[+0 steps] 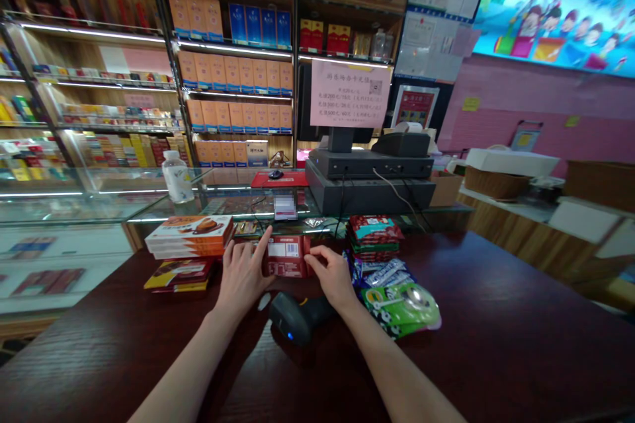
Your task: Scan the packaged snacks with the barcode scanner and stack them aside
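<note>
Capped bottle (177, 180), lit shelves (233, 48), wall screen (570, 6)

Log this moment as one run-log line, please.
left hand: spread at red packet's left edge | right hand: pinching its right edge | scanner: lying on counter

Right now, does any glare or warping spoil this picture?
Head view: glare whitens part of the green packet; also head view: the left shelves lean, likely from lens distortion; same head view: fine print on the red packet is too small to read.
</note>
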`<action>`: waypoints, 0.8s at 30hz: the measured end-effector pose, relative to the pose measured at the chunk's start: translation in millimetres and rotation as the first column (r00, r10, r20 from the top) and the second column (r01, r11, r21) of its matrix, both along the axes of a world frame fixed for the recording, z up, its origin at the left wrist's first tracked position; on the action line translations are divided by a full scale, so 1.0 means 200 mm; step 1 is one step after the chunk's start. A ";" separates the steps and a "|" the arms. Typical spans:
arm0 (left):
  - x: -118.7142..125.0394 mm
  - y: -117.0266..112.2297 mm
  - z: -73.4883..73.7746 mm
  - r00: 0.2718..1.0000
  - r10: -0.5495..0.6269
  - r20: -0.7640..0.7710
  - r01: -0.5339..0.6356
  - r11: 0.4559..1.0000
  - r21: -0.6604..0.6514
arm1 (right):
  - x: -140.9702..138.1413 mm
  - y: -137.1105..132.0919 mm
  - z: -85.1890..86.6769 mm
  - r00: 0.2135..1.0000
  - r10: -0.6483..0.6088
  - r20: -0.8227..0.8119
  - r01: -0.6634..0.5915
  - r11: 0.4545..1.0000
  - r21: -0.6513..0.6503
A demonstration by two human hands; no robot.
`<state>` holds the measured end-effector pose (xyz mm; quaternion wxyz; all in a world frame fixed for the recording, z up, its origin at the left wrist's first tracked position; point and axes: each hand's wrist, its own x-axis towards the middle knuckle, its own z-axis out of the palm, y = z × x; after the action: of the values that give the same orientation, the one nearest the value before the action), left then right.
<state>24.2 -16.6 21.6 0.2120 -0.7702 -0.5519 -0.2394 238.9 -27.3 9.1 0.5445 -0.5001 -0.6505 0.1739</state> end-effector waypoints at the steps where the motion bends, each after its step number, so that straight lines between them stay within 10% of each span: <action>1: 0.00 0.00 0.00 1.000 0.008 -0.007 -0.008 1.000 0.000 | 0.00 0.00 0.00 1.000 0.005 0.001 -0.005 1.000 0.005; 24: -0.11 0.03 -0.07 0.987 -0.153 0.040 0.147 0.982 0.121 | 0.09 0.02 0.01 0.967 0.253 -0.027 -0.252 0.938 -0.237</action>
<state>1.9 -10.7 7.9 0.2249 -0.7896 -0.4821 -0.3057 257.1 -24.0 10.7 0.4524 -0.4749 -0.6845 0.3183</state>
